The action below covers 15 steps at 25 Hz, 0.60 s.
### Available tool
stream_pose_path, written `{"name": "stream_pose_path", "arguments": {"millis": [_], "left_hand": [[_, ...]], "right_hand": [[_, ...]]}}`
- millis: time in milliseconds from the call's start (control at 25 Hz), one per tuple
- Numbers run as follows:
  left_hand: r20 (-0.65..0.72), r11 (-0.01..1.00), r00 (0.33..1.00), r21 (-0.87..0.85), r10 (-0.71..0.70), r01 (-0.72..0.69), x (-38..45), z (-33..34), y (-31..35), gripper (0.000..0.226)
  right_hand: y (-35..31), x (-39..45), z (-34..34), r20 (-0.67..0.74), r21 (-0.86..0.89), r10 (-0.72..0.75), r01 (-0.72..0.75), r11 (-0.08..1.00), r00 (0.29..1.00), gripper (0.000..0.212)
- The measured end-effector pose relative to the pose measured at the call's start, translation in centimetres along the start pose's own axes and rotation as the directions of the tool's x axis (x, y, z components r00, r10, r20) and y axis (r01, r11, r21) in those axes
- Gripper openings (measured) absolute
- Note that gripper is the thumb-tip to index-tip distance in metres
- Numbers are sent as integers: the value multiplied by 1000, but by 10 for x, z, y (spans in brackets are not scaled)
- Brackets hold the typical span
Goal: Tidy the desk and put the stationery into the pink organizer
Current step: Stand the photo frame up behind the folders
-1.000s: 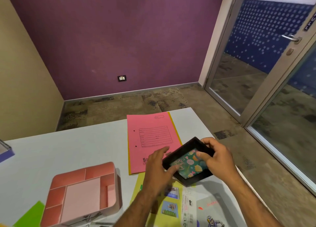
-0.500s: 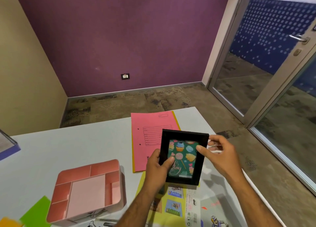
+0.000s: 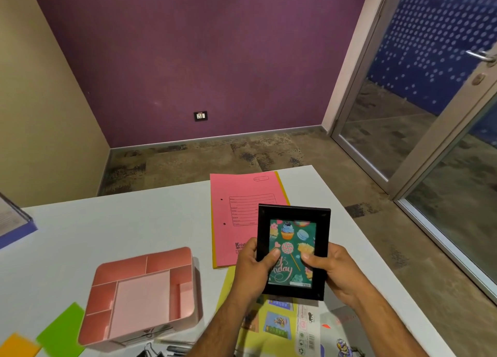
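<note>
A black picture frame [image 3: 293,214] with a green cupcake-and-lollipop card stands upright above the desk, facing me. My left hand [image 3: 251,272] grips its lower left side, thumb on the glass. My right hand [image 3: 337,272] grips the lower right side, thumb also on the glass. The pink organizer [image 3: 142,294], with several empty compartments, sits on the white desk [image 3: 121,230] to the left of my hands. Pens and black binder clips [image 3: 161,350] lie by its near edge.
A pink file folder [image 3: 242,211] over a yellow one lies behind the frame. Sticker sheets and packets [image 3: 293,327] lie under my hands. Green [image 3: 63,329] and orange [image 3: 17,346] cards sit at the near left. A purple-edged box [image 3: 13,225] is at far left. The desk edge runs along the right.
The frame was lying tilted in my hands; I have raised it upright to face me. Both hands slid to its lower sides.
</note>
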<state>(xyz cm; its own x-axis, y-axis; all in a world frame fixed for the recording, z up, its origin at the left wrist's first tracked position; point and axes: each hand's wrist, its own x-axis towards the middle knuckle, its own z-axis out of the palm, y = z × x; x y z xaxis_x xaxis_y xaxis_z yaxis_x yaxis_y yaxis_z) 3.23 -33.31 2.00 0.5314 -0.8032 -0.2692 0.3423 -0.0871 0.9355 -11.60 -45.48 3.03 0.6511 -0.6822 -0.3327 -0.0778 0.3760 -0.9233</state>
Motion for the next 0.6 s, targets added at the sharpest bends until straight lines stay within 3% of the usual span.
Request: {"name": "stream_pose_path", "arguments": {"millis": [160, 320, 360, 480, 520, 600], "left_hand": [[-16, 996, 1000, 86, 26, -24, 7, 4, -11, 17], [-30, 903, 985, 406, 168, -141, 23, 1, -23, 22], [-27, 821, 974, 545, 223, -173, 29, -4, -27, 30], [84, 436, 934, 867, 347, -240, 51, -14, -40, 54], [145, 309, 928, 916, 343, -257, 62, -15, -47, 57], [237, 92, 931, 958, 277, -272, 85, -17, -59, 62]], "right_hand": [[8, 4, -6, -51, 4, -29, 29, 1000, 998, 70], [6, 16, -24, -87, -8, -93, 93, 996, 992, 79], [4, 22, -30, -107, -9, -117, 117, 993, 987, 75], [-7, 47, -54, -165, 32, -166, 173, 984, 972, 47], [-11, 59, -64, -177, 29, -180, 188, 982, 968, 46], [-19, 81, -79, -193, -9, -206, 208, 978, 959, 72]]}}
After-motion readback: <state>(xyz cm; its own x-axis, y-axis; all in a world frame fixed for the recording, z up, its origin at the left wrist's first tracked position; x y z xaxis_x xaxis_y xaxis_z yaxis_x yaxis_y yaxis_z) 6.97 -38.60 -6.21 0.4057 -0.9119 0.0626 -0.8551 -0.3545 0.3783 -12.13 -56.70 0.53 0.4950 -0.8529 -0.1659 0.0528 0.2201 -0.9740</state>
